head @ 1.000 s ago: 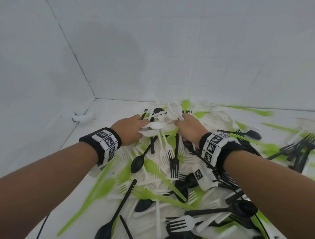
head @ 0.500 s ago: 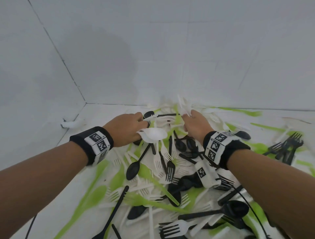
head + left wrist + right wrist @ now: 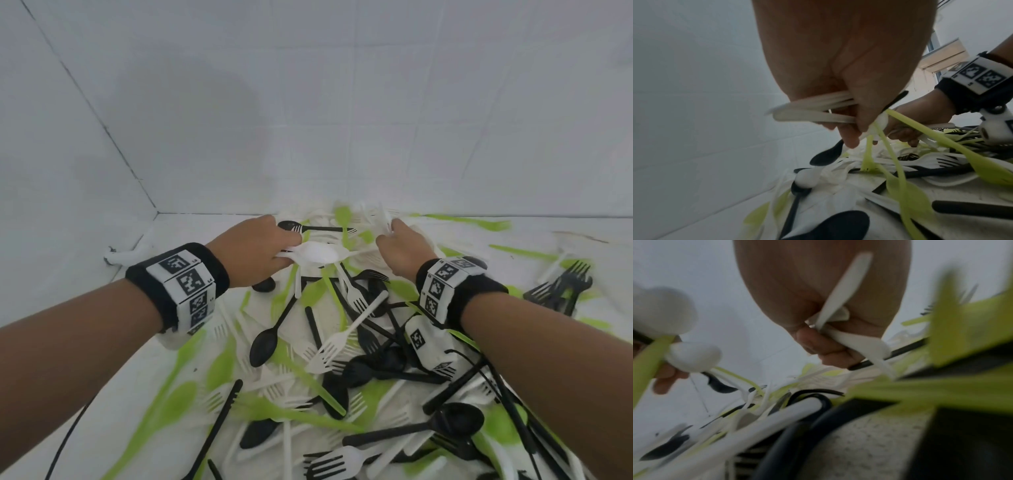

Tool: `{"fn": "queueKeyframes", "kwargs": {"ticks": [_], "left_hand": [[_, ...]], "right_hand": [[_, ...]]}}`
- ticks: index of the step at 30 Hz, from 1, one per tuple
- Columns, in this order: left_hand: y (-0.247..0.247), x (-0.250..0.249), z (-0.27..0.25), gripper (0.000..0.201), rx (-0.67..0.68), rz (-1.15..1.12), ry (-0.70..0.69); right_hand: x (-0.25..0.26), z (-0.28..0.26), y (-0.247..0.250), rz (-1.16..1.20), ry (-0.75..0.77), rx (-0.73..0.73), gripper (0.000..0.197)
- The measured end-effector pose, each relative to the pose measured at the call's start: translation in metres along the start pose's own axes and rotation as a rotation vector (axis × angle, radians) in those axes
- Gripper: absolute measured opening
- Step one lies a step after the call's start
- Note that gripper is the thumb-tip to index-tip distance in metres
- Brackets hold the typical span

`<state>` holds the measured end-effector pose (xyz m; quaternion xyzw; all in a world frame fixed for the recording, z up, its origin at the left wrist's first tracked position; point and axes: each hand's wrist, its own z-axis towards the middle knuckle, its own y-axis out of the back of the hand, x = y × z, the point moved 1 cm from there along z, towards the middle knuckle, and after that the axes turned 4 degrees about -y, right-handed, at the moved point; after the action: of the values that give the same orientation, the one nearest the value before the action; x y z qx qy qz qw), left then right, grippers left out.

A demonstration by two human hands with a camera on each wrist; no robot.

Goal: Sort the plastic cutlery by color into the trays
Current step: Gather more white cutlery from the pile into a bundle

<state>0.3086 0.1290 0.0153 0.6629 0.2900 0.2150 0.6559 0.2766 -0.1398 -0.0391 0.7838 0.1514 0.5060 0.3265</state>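
Note:
A heap of white, black and green plastic cutlery (image 3: 342,342) covers the white surface. My left hand (image 3: 253,253) hovers over the far part of the heap and grips a bundle of white cutlery (image 3: 813,108); a white spoon bowl (image 3: 317,253) sticks out to its right. The right hand (image 3: 404,250) is just right of it, curled round several white pieces (image 3: 840,305) whose handles stick up past the fingers (image 3: 818,345). A green handle (image 3: 920,128) leans against the left hand's bundle. No tray is in view.
White tiled walls (image 3: 308,120) close the corner behind and left of the heap. A small white object (image 3: 121,256) lies by the left wall. A cluster of black forks (image 3: 561,287) sits at the far right. A black cable (image 3: 65,442) runs along my left forearm.
Both hands have risen slightly off the heap with their white pieces, and the left hand's spoon now lies level. The head view has tipped down and closer.

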Motion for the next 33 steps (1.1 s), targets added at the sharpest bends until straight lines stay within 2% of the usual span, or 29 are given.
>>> {"fn": "queueKeyframes", "kwargs": {"ticks": [4, 8, 11, 13, 15, 19, 22, 24, 26, 29, 31, 33], "left_hand": [[0.006, -0.011, -0.002, 0.013, 0.018, -0.074, 0.039], [0.015, -0.020, -0.008, 0.024, 0.034, -0.178, 0.119], [0.024, -0.027, -0.006, 0.045, 0.015, -0.315, 0.146], [0.029, -0.030, -0.003, 0.056, -0.017, -0.423, 0.214], [0.032, -0.032, 0.000, 0.054, -0.009, -0.478, 0.251], [0.027, -0.035, -0.001, 0.032, 0.104, -0.715, 0.295], [0.026, -0.042, -0.006, 0.007, 0.148, -0.670, 0.296], [0.026, -0.040, -0.010, 0.024, 0.161, -0.589, 0.322], [0.024, -0.033, -0.014, 0.021, 0.173, -0.571, 0.373], [0.021, -0.021, -0.022, 0.017, 0.173, -0.599, 0.473], [0.022, -0.013, -0.028, 0.017, 0.130, -0.504, 0.491], [0.022, -0.006, -0.032, 0.024, 0.122, -0.407, 0.494]], "right_hand": [[0.006, -0.004, -0.004, -0.033, 0.033, 0.051, 0.025], [0.003, -0.003, -0.003, -0.071, 0.050, 0.038, 0.025], [0.000, -0.003, -0.001, -0.031, 0.043, 0.034, 0.024], [0.000, -0.004, -0.001, 0.022, 0.048, 0.038, 0.025], [0.004, -0.008, -0.001, 0.117, 0.079, 0.051, 0.029], [0.020, -0.024, -0.002, 0.375, 0.102, 0.128, 0.030], [0.026, -0.038, -0.003, 0.399, 0.135, 0.227, 0.016], [0.022, -0.041, -0.004, 0.271, 0.200, 0.226, 0.019], [0.015, -0.043, -0.002, 0.167, 0.218, 0.181, 0.021], [0.005, -0.040, 0.004, 0.194, 0.150, 0.134, 0.018], [0.002, -0.038, 0.005, 0.213, 0.129, 0.129, 0.026], [0.003, -0.038, 0.001, 0.174, 0.123, 0.137, 0.043]]}}
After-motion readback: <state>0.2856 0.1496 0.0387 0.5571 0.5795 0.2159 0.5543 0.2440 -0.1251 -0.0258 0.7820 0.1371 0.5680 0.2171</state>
